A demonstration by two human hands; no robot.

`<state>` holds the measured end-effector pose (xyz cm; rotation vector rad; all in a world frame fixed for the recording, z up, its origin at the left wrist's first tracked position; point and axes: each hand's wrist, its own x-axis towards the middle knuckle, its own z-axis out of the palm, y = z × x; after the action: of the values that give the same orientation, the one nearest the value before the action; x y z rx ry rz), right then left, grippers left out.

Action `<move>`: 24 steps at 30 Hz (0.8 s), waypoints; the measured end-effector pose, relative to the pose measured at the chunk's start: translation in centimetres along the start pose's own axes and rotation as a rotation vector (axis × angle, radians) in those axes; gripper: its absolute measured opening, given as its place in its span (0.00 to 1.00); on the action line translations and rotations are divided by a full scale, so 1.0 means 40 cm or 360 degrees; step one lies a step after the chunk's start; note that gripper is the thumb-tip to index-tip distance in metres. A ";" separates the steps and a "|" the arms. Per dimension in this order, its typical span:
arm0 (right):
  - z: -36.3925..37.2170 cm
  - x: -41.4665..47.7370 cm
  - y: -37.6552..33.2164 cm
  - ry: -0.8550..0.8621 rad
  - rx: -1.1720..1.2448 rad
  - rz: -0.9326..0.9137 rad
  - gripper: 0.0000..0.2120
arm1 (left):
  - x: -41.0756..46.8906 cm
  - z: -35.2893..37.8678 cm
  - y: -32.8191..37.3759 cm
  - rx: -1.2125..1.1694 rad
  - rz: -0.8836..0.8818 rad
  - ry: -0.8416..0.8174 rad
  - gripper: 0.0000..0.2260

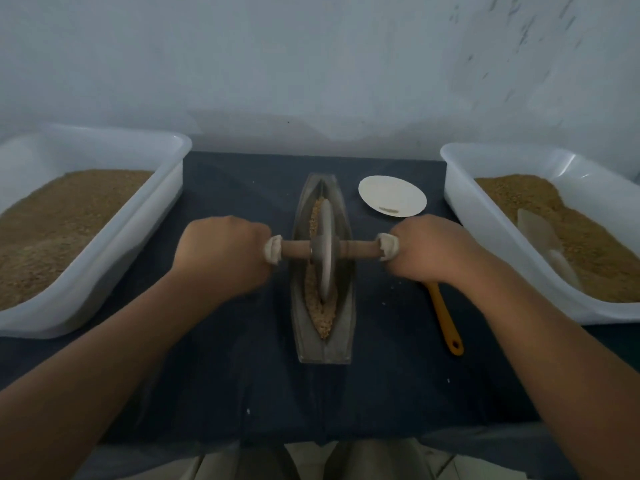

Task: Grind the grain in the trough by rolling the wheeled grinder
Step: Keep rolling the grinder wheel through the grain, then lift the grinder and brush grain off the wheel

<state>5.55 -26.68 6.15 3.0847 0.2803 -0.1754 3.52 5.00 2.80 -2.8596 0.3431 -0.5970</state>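
**Mid-roll, both fists on the axle**

Grips the wheeled grinder (325, 252) at both ends: left hand (221, 258) curled tight round the cloth-wrapped left end of the axle, right hand (433, 252) likewise round the right end. Holds the wheel upright in the trough (347, 306), about midway along, bedded in the grain (323, 320) strewn ahead of and behind it.

Looks like the middle of the rolling step, with the grain at the near end apparently coarse. Calls next for an even push or pull along the groove, with equal pressure from both fists and the wheel kept upright, so as not to climb the sloped walls or spill grain onto the dark cloth (242, 375).

Shows, further out, a white plate (391, 194), an orange spatula (445, 320) partly under the right wrist, and a left tub (104, 261) and right tub (485, 216) of brownish fill.

Shows no readable brand or label; leaves a small dark mark on the plate too blurred to read.
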 end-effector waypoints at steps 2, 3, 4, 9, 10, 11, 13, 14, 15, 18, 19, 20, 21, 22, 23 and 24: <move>0.000 0.054 -0.015 0.0197 -0.0036 0.0097 0.11 | 0.087 0.010 0.008 -0.0075 -0.0098 -0.0113 0.15; -0.004 0.078 -0.021 0.0269 -0.0030 0.0126 0.11 | 0.130 0.012 0.007 -0.0123 -0.0144 -0.0158 0.14; -0.012 0.100 -0.024 0.0323 -0.0031 0.0127 0.11 | 0.166 0.013 0.004 -0.0170 -0.0176 -0.0202 0.13; -0.063 0.104 -0.023 0.0234 -0.0085 -0.0072 0.08 | 0.167 0.022 -0.019 -0.0267 -0.0144 -0.0395 0.10; -0.069 0.090 -0.025 0.0235 -0.0072 -0.0145 0.09 | 0.137 0.024 -0.017 -0.0279 -0.0137 -0.0380 0.10; -0.071 0.079 -0.024 0.0257 -0.0080 -0.0226 0.11 | 0.107 0.028 -0.013 -0.0302 -0.0140 -0.0348 0.10; -0.075 0.058 -0.020 0.0245 -0.0106 -0.0387 0.18 | 0.056 0.031 -0.004 -0.0372 -0.0182 -0.0273 0.12; -0.083 0.047 -0.016 0.0207 -0.0066 -0.0440 0.26 | 0.041 0.030 0.000 -0.0412 -0.0218 -0.0249 0.12; -0.095 0.032 -0.010 0.0223 0.0068 -0.0456 0.34 | 0.033 0.028 0.003 -0.0454 -0.0257 -0.0235 0.13; -0.106 -0.043 0.012 0.0843 0.0779 -0.0445 0.26 | 0.022 0.030 0.009 -0.0539 -0.0364 -0.0197 0.13; -0.092 -0.075 0.022 0.1123 0.0916 -0.0382 0.17 | 0.017 0.034 0.011 -0.0565 -0.0399 -0.0178 0.13; -0.075 -0.107 0.034 0.1289 0.0980 -0.0268 0.15 | 0.012 0.040 0.013 -0.0601 -0.0438 -0.0162 0.13; -0.051 -0.140 0.047 0.1275 0.0983 -0.0123 0.17 | 0.008 0.048 0.013 -0.0642 -0.0468 -0.0145 0.14; -0.025 -0.171 0.057 0.1077 0.0900 0.0032 0.19 | 0.004 0.056 0.012 -0.0679 -0.0491 -0.0122 0.14; 0.005 -0.199 0.060 0.0771 0.0698 0.0169 0.18 | 0.002 0.064 0.009 -0.0703 -0.0520 -0.0096 0.15; 0.037 -0.222 0.058 0.0486 0.0446 0.0258 0.16 | 0.001 0.067 0.007 -0.0721 -0.0555 -0.0074 0.17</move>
<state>-2.87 -30.62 5.79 3.3862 0.0113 0.2895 4.63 5.11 0.33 -3.4003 -0.0424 -0.5679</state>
